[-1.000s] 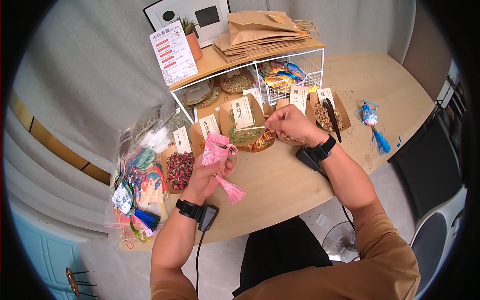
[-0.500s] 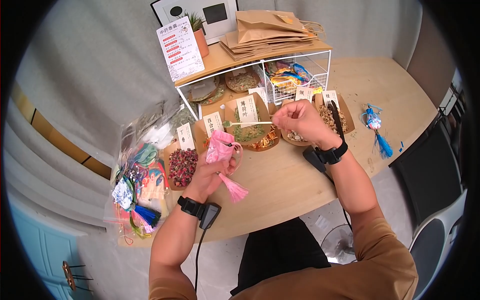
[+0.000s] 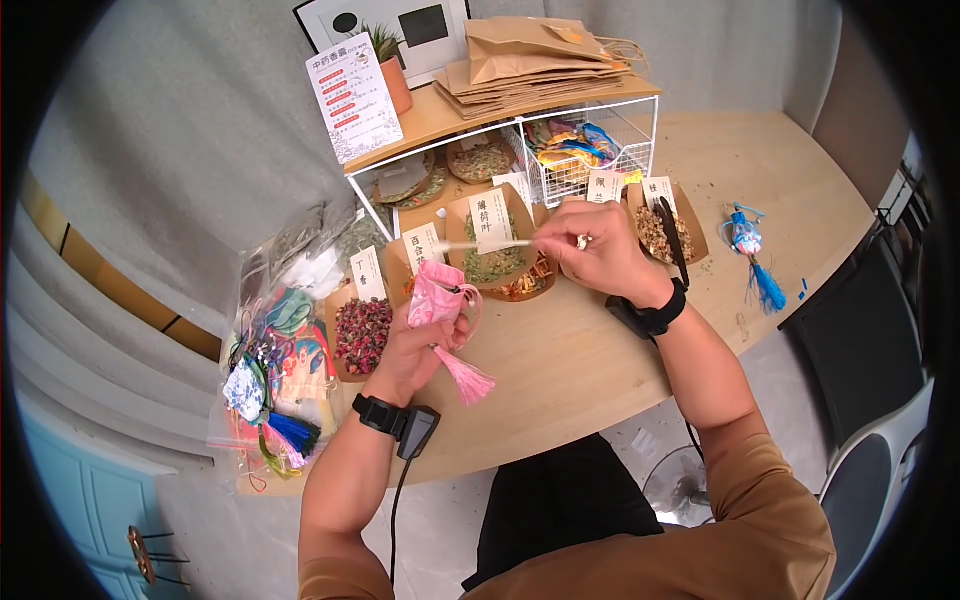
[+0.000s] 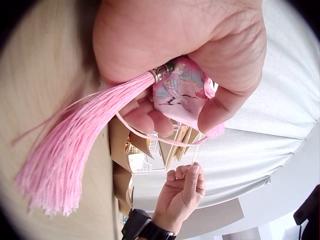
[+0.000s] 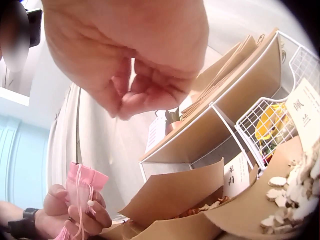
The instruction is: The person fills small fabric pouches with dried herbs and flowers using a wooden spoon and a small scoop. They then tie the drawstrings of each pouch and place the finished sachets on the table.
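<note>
A small pink drawstring pouch [image 3: 437, 292] with a long pink tassel [image 4: 75, 150] is gripped upright by my left hand [image 3: 405, 352]; the thumb presses its side and the cord hangs in a loop. My right hand [image 3: 600, 255] pinches the end of a thin pale stick-like spoon [image 3: 490, 244] between thumb and fingertips. Blurred by motion, the spoon points left, its far end just above the pouch mouth. Behind it stands a kraft paper tray of green dried leaves [image 3: 497, 266] with a label card [image 3: 492, 220].
Dried rosebuds fill a tray [image 3: 362, 338] at left, beside a plastic bag of tasselled pouches [image 3: 275, 385]. On the right are a tray of pale chips [image 3: 660, 238] with black tongs and a blue tasselled pouch [image 3: 748, 240]. A shelf [image 3: 420, 130] carries paper bags [image 3: 540, 65].
My right hand has lifted the spoon up from the leaf tray, and green leaf bits showed on its tip half a second ago. My left hand keeps the pouch nearly still.
</note>
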{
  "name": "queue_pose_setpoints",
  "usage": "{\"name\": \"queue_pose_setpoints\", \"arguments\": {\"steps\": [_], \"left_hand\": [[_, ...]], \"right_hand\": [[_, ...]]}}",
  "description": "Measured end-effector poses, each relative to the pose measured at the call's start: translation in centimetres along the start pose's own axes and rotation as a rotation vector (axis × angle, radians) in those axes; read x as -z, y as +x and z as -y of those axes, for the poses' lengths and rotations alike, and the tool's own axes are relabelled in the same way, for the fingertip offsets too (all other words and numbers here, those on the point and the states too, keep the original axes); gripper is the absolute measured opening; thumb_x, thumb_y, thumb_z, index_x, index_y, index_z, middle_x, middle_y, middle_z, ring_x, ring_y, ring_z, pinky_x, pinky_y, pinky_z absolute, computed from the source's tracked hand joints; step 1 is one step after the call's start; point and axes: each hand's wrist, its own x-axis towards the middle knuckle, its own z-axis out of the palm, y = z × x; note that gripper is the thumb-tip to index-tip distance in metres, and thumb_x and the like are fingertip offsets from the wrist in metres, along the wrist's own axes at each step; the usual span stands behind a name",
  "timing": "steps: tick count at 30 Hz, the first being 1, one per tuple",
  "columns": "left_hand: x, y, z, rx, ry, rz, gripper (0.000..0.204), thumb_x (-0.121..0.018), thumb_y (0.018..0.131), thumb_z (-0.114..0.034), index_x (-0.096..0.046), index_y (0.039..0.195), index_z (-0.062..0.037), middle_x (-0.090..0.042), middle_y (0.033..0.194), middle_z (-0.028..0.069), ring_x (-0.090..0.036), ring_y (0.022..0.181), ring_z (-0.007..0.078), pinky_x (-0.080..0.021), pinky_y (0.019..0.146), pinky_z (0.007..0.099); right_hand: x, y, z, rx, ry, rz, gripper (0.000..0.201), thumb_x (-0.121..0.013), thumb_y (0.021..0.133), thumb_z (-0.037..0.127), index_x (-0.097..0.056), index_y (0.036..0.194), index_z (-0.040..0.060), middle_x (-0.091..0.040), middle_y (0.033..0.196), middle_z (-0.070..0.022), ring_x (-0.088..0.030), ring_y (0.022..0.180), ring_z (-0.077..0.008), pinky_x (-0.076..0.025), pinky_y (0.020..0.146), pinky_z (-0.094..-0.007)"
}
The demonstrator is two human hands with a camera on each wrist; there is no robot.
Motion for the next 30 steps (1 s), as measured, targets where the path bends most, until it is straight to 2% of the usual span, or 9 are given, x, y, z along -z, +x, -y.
{"name": "queue_pose_setpoints", "arguments": {"steps": [3, 7, 9, 12, 19, 22, 25, 28, 30], "left_hand": [[-0.3, 0.0, -0.1, -0.007, 0.039, -0.028, 0.037, -0.065, 0.076, 0.001, -0.058, 0.112, 0.0013, -0.066, 0.090, 0.0106, -0.063, 0.080, 0.0170, -0.048, 0.070, 0.0309], [-0.4, -0.1, 0.1, -0.019, 0.022, -0.033, 0.037, -0.065, 0.076, 0.001, -0.059, 0.112, 0.0011, -0.066, 0.091, 0.0103, -0.063, 0.081, 0.0171, -0.048, 0.070, 0.0308], [-0.4, -0.1, 0.0, -0.021, 0.020, -0.036, 0.037, -0.065, 0.076, 0.001, -0.059, 0.112, 0.0010, -0.066, 0.090, 0.0100, -0.063, 0.081, 0.0172, -0.048, 0.070, 0.0307], [0.3, 0.0, 0.2, -0.026, 0.006, 0.037, 0.037, -0.065, 0.079, 0.001, -0.056, 0.114, 0.0042, -0.064, 0.100, 0.0111, -0.064, 0.086, 0.0182, -0.051, 0.071, 0.0300], [-0.2, -0.2, 0.0, -0.033, 0.039, -0.006, 0.036, -0.066, 0.078, -0.001, -0.057, 0.113, 0.0035, -0.066, 0.092, 0.0120, -0.064, 0.081, 0.0175, -0.050, 0.070, 0.0277], [-0.2, -0.1, 0.0, -0.036, 0.035, -0.002, 0.035, -0.066, 0.079, -0.001, -0.058, 0.113, 0.0033, -0.066, 0.090, 0.0118, -0.064, 0.078, 0.0172, -0.050, 0.069, 0.0266], [-0.2, -0.1, 0.1, -0.030, 0.012, 0.000, 0.034, -0.066, 0.079, -0.001, -0.058, 0.112, 0.0032, -0.066, 0.089, 0.0115, -0.064, 0.076, 0.0170, -0.050, 0.069, 0.0264], [-0.5, -0.2, 0.0, -0.029, -0.006, 0.008, 0.034, -0.066, 0.079, -0.001, -0.058, 0.112, 0.0031, -0.067, 0.089, 0.0111, -0.064, 0.076, 0.0170, -0.051, 0.069, 0.0269], [-0.6, -0.3, -0.1, -0.026, 0.006, 0.000, 0.034, -0.066, 0.079, 0.000, -0.059, 0.112, 0.0030, -0.067, 0.090, 0.0111, -0.064, 0.077, 0.0170, -0.051, 0.068, 0.0271]], "right_hand": [[-0.3, 0.0, -0.8, -0.158, -0.052, -0.055, 0.006, -0.071, 0.079, 0.004, -0.072, 0.084, -0.0008, -0.065, 0.068, -0.0106, -0.057, 0.054, -0.0155, -0.045, 0.053, -0.0268], [-0.5, -0.3, -2.2, -0.252, -0.118, -0.048, 0.007, -0.069, 0.079, 0.004, -0.071, 0.082, -0.0019, -0.065, 0.065, -0.0121, -0.059, 0.055, -0.0180, -0.048, 0.055, -0.0297], [-0.5, -0.3, -1.9, -0.252, -0.159, -0.096, 0.007, -0.069, 0.078, 0.004, -0.070, 0.081, -0.0021, -0.065, 0.065, -0.0130, -0.061, 0.056, -0.0191, -0.049, 0.055, -0.0305], [-0.3, -0.2, -1.3, -0.272, -0.189, -0.129, 0.007, -0.069, 0.078, 0.005, -0.069, 0.079, -0.0025, -0.066, 0.066, -0.0140, -0.064, 0.057, -0.0209, -0.050, 0.056, -0.0312], [0.0, -0.1, -1.5, -0.197, -0.234, -0.150, 0.007, -0.067, 0.077, 0.004, -0.069, 0.076, -0.0023, -0.066, 0.065, -0.0137, -0.064, 0.056, -0.0207, -0.051, 0.057, -0.0303], [0.0, -0.1, -1.6, -0.255, -0.237, -0.133, 0.006, -0.067, 0.076, 0.004, -0.069, 0.075, -0.0018, -0.065, 0.062, -0.0126, -0.063, 0.054, -0.0189, -0.050, 0.055, -0.0293], [0.0, -0.1, -0.9, -0.381, -0.120, -0.089, 0.006, -0.066, 0.075, 0.003, -0.069, 0.074, -0.0019, -0.064, 0.061, -0.0116, -0.062, 0.053, -0.0171, -0.049, 0.054, -0.0282], [0.4, 0.0, 0.1, -0.359, -0.118, -0.012, 0.005, -0.065, 0.074, 0.002, -0.068, 0.073, -0.0013, -0.062, 0.059, -0.0102, -0.060, 0.052, -0.0148, -0.048, 0.053, -0.0278], [0.7, 0.1, 1.0, -0.291, -0.149, 0.062, 0.004, -0.065, 0.074, 0.002, -0.068, 0.072, -0.0012, -0.061, 0.059, -0.0109, -0.060, 0.052, -0.0175, -0.048, 0.053, -0.0289]]}}
